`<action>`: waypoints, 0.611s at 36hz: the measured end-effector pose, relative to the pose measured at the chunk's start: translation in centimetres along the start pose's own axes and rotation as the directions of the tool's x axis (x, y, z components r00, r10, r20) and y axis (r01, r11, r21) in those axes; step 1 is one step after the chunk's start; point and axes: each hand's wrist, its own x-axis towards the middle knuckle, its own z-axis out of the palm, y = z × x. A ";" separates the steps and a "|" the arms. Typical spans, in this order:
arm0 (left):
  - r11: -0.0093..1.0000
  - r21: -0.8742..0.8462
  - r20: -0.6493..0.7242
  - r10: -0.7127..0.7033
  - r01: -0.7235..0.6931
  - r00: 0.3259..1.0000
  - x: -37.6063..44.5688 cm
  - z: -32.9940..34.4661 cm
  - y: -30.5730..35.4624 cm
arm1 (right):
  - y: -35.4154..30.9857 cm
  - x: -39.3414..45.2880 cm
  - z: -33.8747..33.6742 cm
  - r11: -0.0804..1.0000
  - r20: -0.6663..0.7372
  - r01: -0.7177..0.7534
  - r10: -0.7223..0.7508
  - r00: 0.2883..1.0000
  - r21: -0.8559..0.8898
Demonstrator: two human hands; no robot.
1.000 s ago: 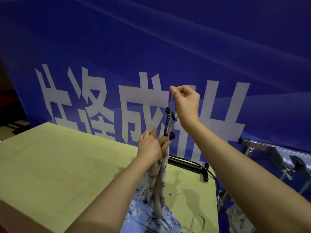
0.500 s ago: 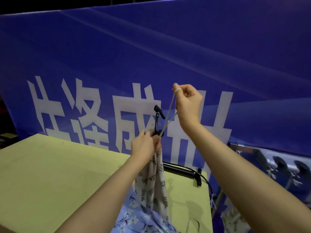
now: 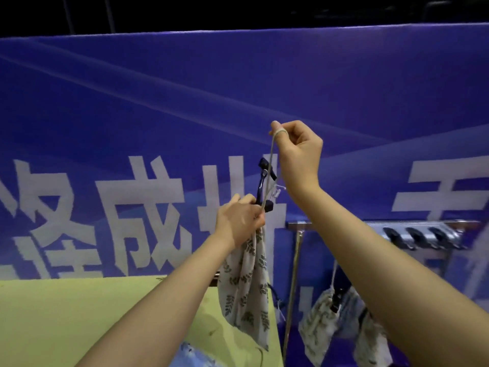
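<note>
A small cloth pouch [image 3: 247,290] with a leaf print hangs in the air in front of me. My left hand [image 3: 239,221] grips its gathered top, together with a black clip hanger [image 3: 262,185] that sticks up above the fist. A pale drawstring [image 3: 270,170] runs up from the pouch to my right hand [image 3: 297,154]. That hand is raised higher, its fingers curled, and the string is looped over its forefinger.
A yellow-green table [image 3: 79,319] lies below left, with a bit of blue flowered cloth [image 3: 197,354] at its near edge. To the right stands a metal rack [image 3: 370,225] with black hooks; similar pouches [image 3: 321,329] hang under it. A blue banner [image 3: 158,128] fills the background.
Both hands have lifted the pouch clear of the table and the view has tilted upward. The rack with hanging pouches at the right has come into sight.
</note>
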 end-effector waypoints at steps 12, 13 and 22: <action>0.878 -0.473 0.244 0.210 -0.073 0.947 5.0 11.1 15.2 | 5.5 3.0 -17.5 0.964 -0.002 0.018 -0.020 1.000 -0.265; 0.856 -0.514 0.272 0.224 -0.056 0.936 5.3 12.0 16.8 | 6.1 3.2 -19.1 0.953 0.007 0.011 -0.009 1.000 -0.302; 0.767 -0.640 0.434 0.416 -0.052 0.799 6.4 20.3 29.5 | 10.8 3.4 -32.8 0.893 -0.005 -0.094 0.103 0.995 -0.441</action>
